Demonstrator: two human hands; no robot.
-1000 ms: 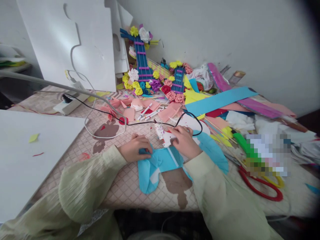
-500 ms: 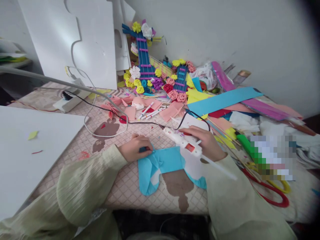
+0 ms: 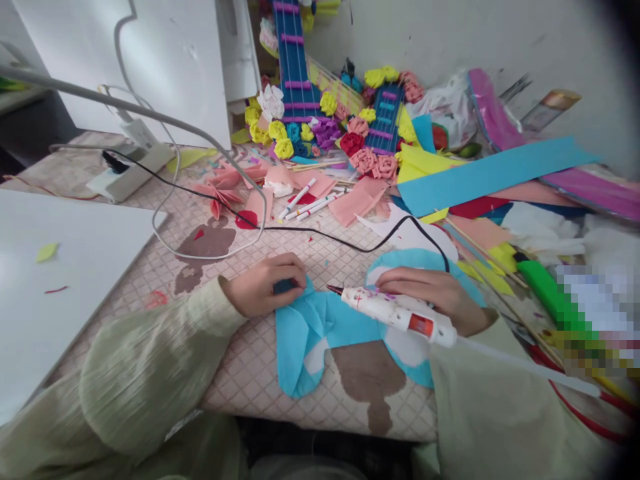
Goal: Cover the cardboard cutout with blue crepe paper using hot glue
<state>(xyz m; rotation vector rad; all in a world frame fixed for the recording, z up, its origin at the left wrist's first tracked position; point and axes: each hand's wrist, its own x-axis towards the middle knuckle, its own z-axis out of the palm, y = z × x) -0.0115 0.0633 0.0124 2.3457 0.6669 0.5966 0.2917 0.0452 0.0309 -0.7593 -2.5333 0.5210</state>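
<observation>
From my remote post I list: blue paper piece (image 3: 353, 321); left hand (image 3: 267, 285), pinching its left end; right hand (image 3: 437, 293), gripping glue gun (image 3: 383, 310) over it; markers (image 3: 299, 199) beyond it.

I'm facing a plain pale grey wall (image 3: 445, 33) at 1 o'clock, some dark specks showing on it. A big white board (image 3: 165, 60) is standing around 10 to 11, catching a soft glare. My table (image 3: 250, 387) is wearing a pinkish diamond-patterned cover (image 3: 345, 260), and under its edge at 6 it's looking pretty dark.
</observation>
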